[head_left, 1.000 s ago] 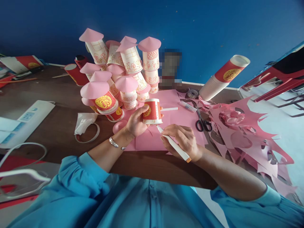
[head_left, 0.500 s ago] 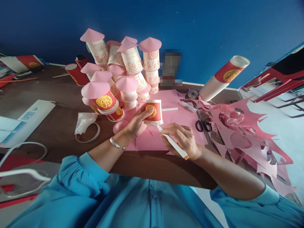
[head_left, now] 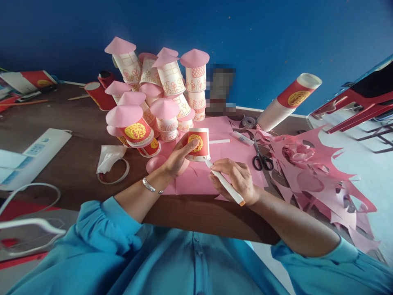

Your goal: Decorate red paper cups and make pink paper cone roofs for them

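My left hand [head_left: 178, 157] is closed around a red and white paper cup [head_left: 202, 144] with a gold emblem, its thumb on the front. In my right hand [head_left: 235, 178] is a white marker [head_left: 227, 186] with an orange end, gripped like a pen. The marker's tip points at the cup's lower rim; whether it touches is too small to tell. Under both hands lie pink paper sheets [head_left: 196, 180]. Behind the cup stand several stacked paper cups [head_left: 196, 78] with orange drawings and pink cone tops.
Scissors [head_left: 262, 160], a roll of tape [head_left: 248, 122] and cut pink scraps [head_left: 310, 180] lie to the right. A tall stack of cups [head_left: 284, 107] leans at the back right. On the left are a tape ring [head_left: 115, 180] and a white power strip [head_left: 39, 153].
The marker and my right hand have shifted very slightly right. My left hand still holds the cup in nearly the same place.
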Motion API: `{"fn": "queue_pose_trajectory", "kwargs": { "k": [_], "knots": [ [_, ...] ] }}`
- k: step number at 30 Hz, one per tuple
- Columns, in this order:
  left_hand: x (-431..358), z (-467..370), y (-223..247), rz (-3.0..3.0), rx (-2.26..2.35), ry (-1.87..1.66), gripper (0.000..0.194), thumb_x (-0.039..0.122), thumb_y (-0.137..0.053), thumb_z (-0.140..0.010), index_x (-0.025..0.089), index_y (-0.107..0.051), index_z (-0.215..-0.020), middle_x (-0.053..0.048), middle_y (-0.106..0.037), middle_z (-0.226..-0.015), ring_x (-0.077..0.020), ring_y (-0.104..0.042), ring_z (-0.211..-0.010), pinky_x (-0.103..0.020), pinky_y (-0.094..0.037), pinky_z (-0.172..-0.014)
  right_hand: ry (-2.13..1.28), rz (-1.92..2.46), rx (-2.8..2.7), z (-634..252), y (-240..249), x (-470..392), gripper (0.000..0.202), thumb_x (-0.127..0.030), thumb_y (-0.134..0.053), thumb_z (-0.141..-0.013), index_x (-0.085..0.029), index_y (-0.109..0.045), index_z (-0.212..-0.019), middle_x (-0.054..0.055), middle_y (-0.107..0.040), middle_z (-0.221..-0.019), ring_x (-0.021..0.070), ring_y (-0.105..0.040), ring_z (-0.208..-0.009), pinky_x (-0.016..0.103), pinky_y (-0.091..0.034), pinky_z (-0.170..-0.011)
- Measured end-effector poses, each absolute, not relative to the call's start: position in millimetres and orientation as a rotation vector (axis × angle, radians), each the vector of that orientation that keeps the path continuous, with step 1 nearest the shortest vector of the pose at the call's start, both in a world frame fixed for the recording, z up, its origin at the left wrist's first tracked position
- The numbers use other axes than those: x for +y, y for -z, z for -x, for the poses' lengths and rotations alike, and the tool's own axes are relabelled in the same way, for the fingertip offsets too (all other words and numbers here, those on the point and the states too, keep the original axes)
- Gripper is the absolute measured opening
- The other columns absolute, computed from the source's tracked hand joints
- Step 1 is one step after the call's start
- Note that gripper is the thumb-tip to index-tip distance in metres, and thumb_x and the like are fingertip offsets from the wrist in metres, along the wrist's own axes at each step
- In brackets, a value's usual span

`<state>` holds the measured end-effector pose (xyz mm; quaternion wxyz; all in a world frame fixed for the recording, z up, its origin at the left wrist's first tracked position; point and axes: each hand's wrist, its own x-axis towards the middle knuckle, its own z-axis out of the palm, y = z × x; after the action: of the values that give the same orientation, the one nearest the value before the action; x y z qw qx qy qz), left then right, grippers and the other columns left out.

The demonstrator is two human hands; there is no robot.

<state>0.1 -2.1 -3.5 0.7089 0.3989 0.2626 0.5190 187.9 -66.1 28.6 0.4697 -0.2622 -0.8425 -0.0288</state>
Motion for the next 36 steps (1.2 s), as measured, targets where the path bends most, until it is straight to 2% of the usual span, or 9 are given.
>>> {"fn": "queue_pose_trajectory", "kwargs": {
  "k": [3,8,12,17,24,29,36],
  "knots": [
    [-2.3,-0.6,2.4,-0.882,0.566,-1.152,0.020,0.036,-0.078,-0.088,0.024,-0.068,-0.101,0.000,-0.069,-0.100,-0.0186,-0.064,-0.099,-0.034,-0.052,-0.092,0.064,0.638,-2.071,-188.1,-27.9,-65.9,0.018,-0.014,-0.062,-0.098,-0.018,-0.057,-0.114,0.004,-0.073,-0.081,0.0171,-0.074,-0.072,0.026,-0.058,-0.059],
    [-3.6,-1.9,-0.8,-0.873,0.570,-1.150,0.025,0.040,-0.078,-0.087,0.024,-0.070,-0.104,-0.002,-0.072,-0.103,-0.0216,-0.066,-0.104,-0.038,-0.051,-0.097,0.065,0.633,-2.053,-187.7,-26.6,-65.4,0.020,-0.012,-0.062,-0.097,-0.021,-0.057,-0.114,0.002,-0.073,-0.080,0.0166,-0.074,-0.070,0.025,-0.058,-0.059],
    [-4.2,-1.9,-1.3,-0.868,0.562,-1.124,0.022,0.042,-0.077,-0.089,0.025,-0.070,-0.101,-0.003,-0.072,-0.100,-0.0226,-0.067,-0.102,-0.040,-0.054,-0.095,0.053,0.630,-2.052,-187.2,-26.7,-65.3,0.022,-0.010,-0.064,-0.094,-0.019,-0.057,-0.113,0.003,-0.074,-0.080,0.0174,-0.075,-0.071,0.025,-0.058,-0.060],
    [-4.5,-1.4,0.5,-0.865,0.605,-1.122,0.028,0.045,-0.079,-0.086,0.026,-0.071,-0.105,-0.004,-0.073,-0.105,-0.0265,-0.066,-0.113,-0.041,-0.055,-0.096,0.026,0.633,-2.061,-186.4,-27.3,-65.7,0.023,-0.009,-0.063,-0.094,-0.021,-0.057,-0.113,0.002,-0.074,-0.081,0.0167,-0.075,-0.072,0.024,-0.058,-0.062],
    [-5.0,-0.6,-0.9,-0.903,0.607,-1.093,0.025,0.044,-0.077,-0.087,0.028,-0.074,-0.107,-0.005,-0.075,-0.110,-0.0311,-0.067,-0.117,-0.043,-0.057,-0.095,0.022,0.635,-2.077,-186.7,-27.2,-65.7,0.022,-0.009,-0.063,-0.094,-0.021,-0.057,-0.111,0.001,-0.074,-0.080,0.0155,-0.074,-0.070,0.024,-0.057,-0.061],
    [-6.1,-1.0,-2.7,-0.902,0.621,-1.093,0.026,0.046,-0.077,-0.087,0.027,-0.074,-0.105,-0.006,-0.075,-0.111,-0.0328,-0.064,-0.124,-0.043,-0.057,-0.097,0.017,0.645,-2.083,-187.3,-27.4,-65.6,0.022,-0.009,-0.063,-0.094,-0.020,-0.057,-0.111,0.002,-0.073,-0.081,0.0155,-0.074,-0.069,0.024,-0.057,-0.062],
    [-5.1,-0.6,-0.1,-0.924,0.632,-1.087,0.029,0.046,-0.076,-0.088,0.026,-0.072,-0.108,-0.005,-0.074,-0.115,-0.0328,-0.066,-0.124,-0.046,-0.057,-0.098,0.015,0.644,-2.089,-186.9,-28.3,-65.4,0.020,-0.009,-0.062,-0.095,-0.021,-0.056,-0.110,0.001,-0.073,-0.080,0.0149,-0.074,-0.068,0.024,-0.056,-0.060]
  ]
}}
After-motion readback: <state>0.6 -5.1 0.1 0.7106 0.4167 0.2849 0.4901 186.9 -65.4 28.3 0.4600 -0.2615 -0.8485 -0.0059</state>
